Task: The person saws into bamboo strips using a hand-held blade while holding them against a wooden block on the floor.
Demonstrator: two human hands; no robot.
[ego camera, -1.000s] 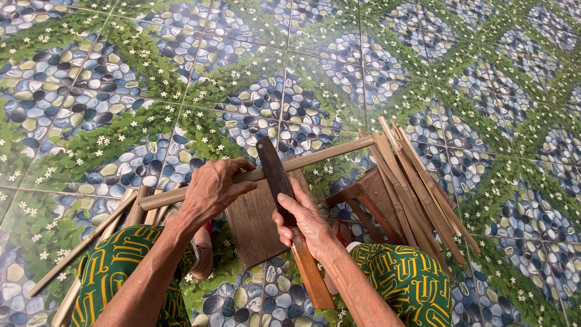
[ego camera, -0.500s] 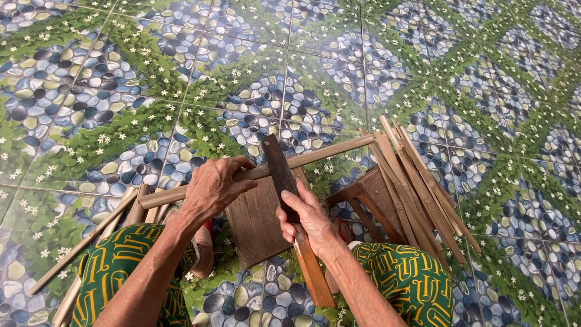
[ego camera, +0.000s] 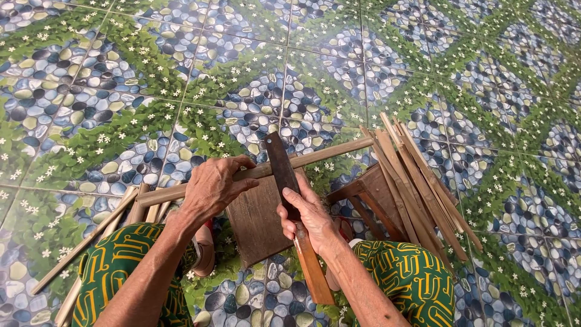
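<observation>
Head-cam looking straight down at someone seated over a tiled floor (ego camera: 121, 72) printed with pebbles, leaves and little white flowers. The left hand (ego camera: 212, 191) is wrapped around a long bamboo strip (ego camera: 330, 151) that runs from lower left of centre up toward the right, fingers curled over the top and holding it down. The right hand (ego camera: 305, 215) is closed tight on a cleaver-style knife (ego camera: 279, 163), gripping where the dark blade meets the long wooden handle (ego camera: 311, 269), which sticks out toward the bottom of the frame. The blade edge sits right across the strip, just beside the left fingertips.

Under both hands there's a small wooden board (ego camera: 257, 221), and a low wooden stool (ego camera: 369, 194) sits just right of centre. A bundle of split bamboo slats (ego camera: 417, 188) leans over the stool on the right, and more slats (ego camera: 91, 242) lie at lower left by the knee.

My worry: those left fingers are really close to the blade. If the strip rolls or the knife skids along the smooth bamboo skin, it heads straight into them. The strip also overhangs the board on both ends, so it could seesaw under pressure.
</observation>
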